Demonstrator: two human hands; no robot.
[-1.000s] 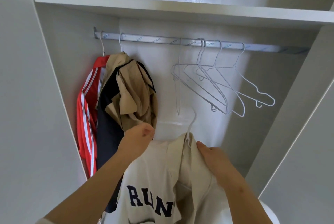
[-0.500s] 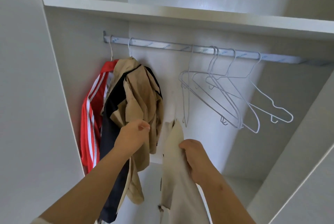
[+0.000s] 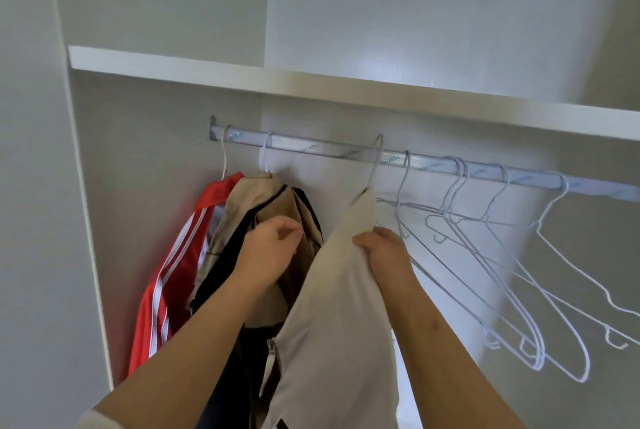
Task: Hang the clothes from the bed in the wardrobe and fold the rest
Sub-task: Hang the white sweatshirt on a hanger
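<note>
Centre frame, the right hand [image 3: 382,252] grips the cream garment [image 3: 332,307], its hanger hook at the rail [image 3: 346,151]. Left hand [image 3: 272,252], loosely curled, presses the tan jacket [image 3: 263,206] aside. Best to seat the hook fully before letting go.

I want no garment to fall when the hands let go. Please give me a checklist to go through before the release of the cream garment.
1. Hanger hook over the rail: ok.
2. Cream garment sits on its hanger: cannot tell, the shoulders are hidden.
3. Right hand has a grip on the cream garment: ok.
4. Left hand holds back the beige jacket: ok.
5. Empty hangers tangled with the cream garment: cannot tell.
</note>
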